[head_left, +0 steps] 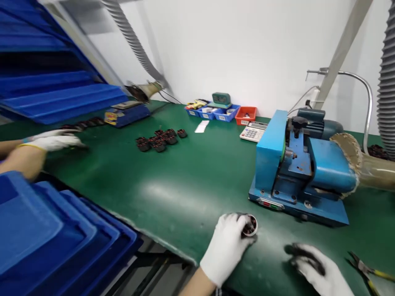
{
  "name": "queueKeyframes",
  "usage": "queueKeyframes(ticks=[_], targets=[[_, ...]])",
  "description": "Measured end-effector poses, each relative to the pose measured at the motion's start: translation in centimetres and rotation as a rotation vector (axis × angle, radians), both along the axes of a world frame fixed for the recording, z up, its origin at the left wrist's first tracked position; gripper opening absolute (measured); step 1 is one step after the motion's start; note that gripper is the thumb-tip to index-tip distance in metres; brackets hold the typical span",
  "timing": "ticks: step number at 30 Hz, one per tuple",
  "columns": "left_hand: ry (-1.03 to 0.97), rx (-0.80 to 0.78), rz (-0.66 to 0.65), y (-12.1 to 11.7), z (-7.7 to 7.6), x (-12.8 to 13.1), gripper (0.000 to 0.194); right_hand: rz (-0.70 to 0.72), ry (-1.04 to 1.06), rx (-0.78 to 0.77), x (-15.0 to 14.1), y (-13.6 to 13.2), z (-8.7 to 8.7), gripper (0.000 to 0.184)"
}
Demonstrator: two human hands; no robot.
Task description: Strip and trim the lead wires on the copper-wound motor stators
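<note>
My left hand, in a white glove with blackened fingertips, is closed around a small ring-shaped part at the front of the green table. The part has a pale rim, with dark and copper-coloured pieces inside it. To the right is my right hand, also gloved and dark at the fingers. Its fingers are loosely curved and apart, and nothing shows between them. A pair of pliers with yellow handles lies just beyond this hand. The blue belt machine stands behind both hands.
Several black and copper coil parts lie mid-table. Small bins and a calculator stand at the back. Blue trays are stacked at the left front edge. Another person's gloved hand reaches in at far left.
</note>
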State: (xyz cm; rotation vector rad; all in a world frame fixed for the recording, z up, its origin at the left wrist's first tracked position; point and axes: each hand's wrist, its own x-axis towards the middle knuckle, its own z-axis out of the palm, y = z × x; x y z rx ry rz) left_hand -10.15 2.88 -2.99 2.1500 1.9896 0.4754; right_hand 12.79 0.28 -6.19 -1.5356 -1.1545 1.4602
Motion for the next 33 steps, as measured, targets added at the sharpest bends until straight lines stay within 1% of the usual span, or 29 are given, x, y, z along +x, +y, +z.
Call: queueKeyframes(ticks=[1,2,3,4,5,6,8,10,12,14,16,18,19,20,21,22,23,25,26,28,29,31,33], targets=[[-0.038,-0.003,-0.052,-1.3,-0.8,1.2,0.045,0.025,-0.021,0.007,-0.7,0.4,0.5,0.033],[-0.094,0.011,-0.088,-2.4,-1.5,2.3,0.067,0.049,-0.072,0.030,-1.3,0.8,1.0,0.036],[-0.162,0.025,-0.109,-3.3,-2.2,3.3,0.085,0.074,-0.117,0.068,-1.9,1.3,1.6,0.035],[-0.232,0.025,-0.113,-3.9,-2.7,4.2,0.099,0.089,-0.142,0.107,-2.3,1.7,2.0,0.031],[-0.301,0.013,-0.103,-4.3,-3.1,4.9,0.106,0.092,-0.149,0.140,-2.7,2.0,2.4,0.025],[-0.359,-0.012,-0.089,-4.5,-3.4,5.5,0.108,0.087,-0.137,0.162,-3.0,2.3,2.7,0.018],[-0.417,-0.070,-0.074,-4.4,-3.5,6.2,0.103,0.053,-0.091,0.168,-3.3,2.5,3.0,0.008],[-0.417,-0.086,-0.085,-4.1,-3.4,6.4,0.099,-0.011,-0.038,0.161,-3.3,2.5,2.9,0.006],[-0.384,-0.060,-0.092,-3.8,-3.3,6.4,0.095,-0.092,0.054,0.141,-2.8,2.5,2.7,0.007],[-0.360,-0.024,-0.095,-3.8,-3.2,6.4,0.090,-0.202,0.166,0.124,-1.6,2.7,2.7,0.015],[-0.344,0.010,-0.108,-3.9,-3.3,6.5,0.088,-0.332,0.270,0.138,0.2,3.0,2.9,0.025],[-0.332,0.032,-0.128,-3.9,-3.2,6.6,0.088,-0.453,0.340,0.175,2.1,3.3,3.2,0.028],[-0.331,0.034,-0.137,-3.8,-3.1,6.6,0.090,-0.496,0.361,0.184,2.7,3.3,3.4,0.028],[-0.335,0.027,-0.145,-3.7,-3.0,6.6,0.092,-0.505,0.373,0.178,3.1,3.2,3.4,0.028],[-0.343,0.005,-0.158,-3.6,-2.9,6.6,0.093,-0.457,0.366,0.149,3.1,3.1,3.5,0.029],[-0.352,-0.023,-0.171,-3.4,-2.7,6.5,0.094,-0.365,0.330,0.108,2.7,2.8,3.5,0.030],[-0.359,-0.048,-0.185,-3.3,-2.6,6.5,0.095,-0.241,0.257,0.080,2.1,2.5,3.4,0.031],[-0.359,-0.057,-0.213,-3.0,-2.4,6.5,0.094,-0.008,0.055,0.090,0.2,1.9,3.2,0.028],[-0.354,-0.037,-0.231,-2.9,-2.3,6.5,0.093,0.056,-0.038,0.126,-0.7,1.8,3.0,0.024],[-0.349,0.025,-0.275,-2.9,-2.2,6.5,0.092,0.061,-0.135,0.215,-2.0,1.6,2.8,0.011],[-0.348,0.050,-0.293,-2.9,-2.2,6.6,0.089,0.045,-0.145,0.238,-2.3,1.5,2.7,0.008],[-0.349,0.082,-0.311,-2.9,-2.0,6.7,0.079,0.007,-0.155,0.263,-2.1,1.4,2.6,0.013],[-0.358,0.090,-0.309,-2.9,-1.7,6.7,0.067,-0.016,-0.175,0.284,-1.3,1.2,2.6,0.013]])
